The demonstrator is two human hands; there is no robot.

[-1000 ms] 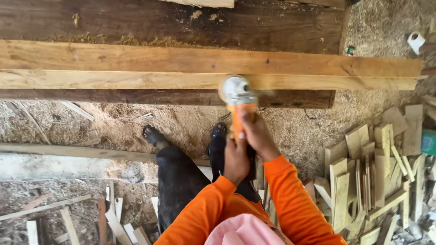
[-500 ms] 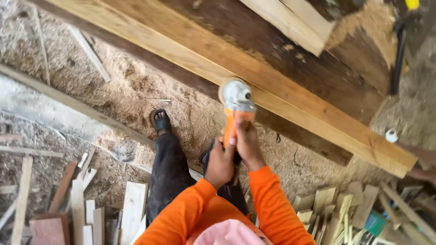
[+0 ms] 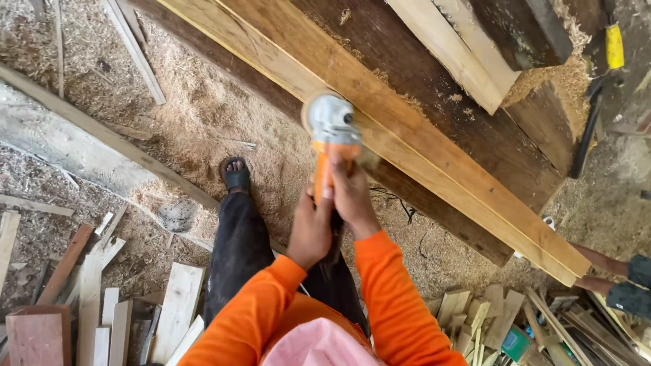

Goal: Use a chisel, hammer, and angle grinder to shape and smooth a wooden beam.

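Grinder first: an orange-bodied power tool with a grey metal head, its round disc end laid against the near edge of a long pale plank that runs slantwise ahead of the hands. Both hands wrap the orange handle. The left hand has its grip closed low on the handle, nearest the body; the right hand has its grip closed just above it, fingers curled round the barrel and close behind the head.

Risk as I judge it: the disc sits just beyond the right grip, so a catch in the grain could kick the tool back toward the fingers or twist it out of both hands. The foot in an open sandal stands below and left of the grips, toes bare on loose sawdust; a slip there, or a dropped tool, would find it unprotected. A dark cord trails to the right of the grips and could snag. Another person's arm reaches in at the plank's far right end, well away from the tool.

The plank is smooth, square-edged, yellow-tan; behind it lie darker, rougher boards. Sawdust is fluffy and pale. Short offcuts lie heaped below the grips on either side, blocky and splintered. The sleeves are bright orange cloth.
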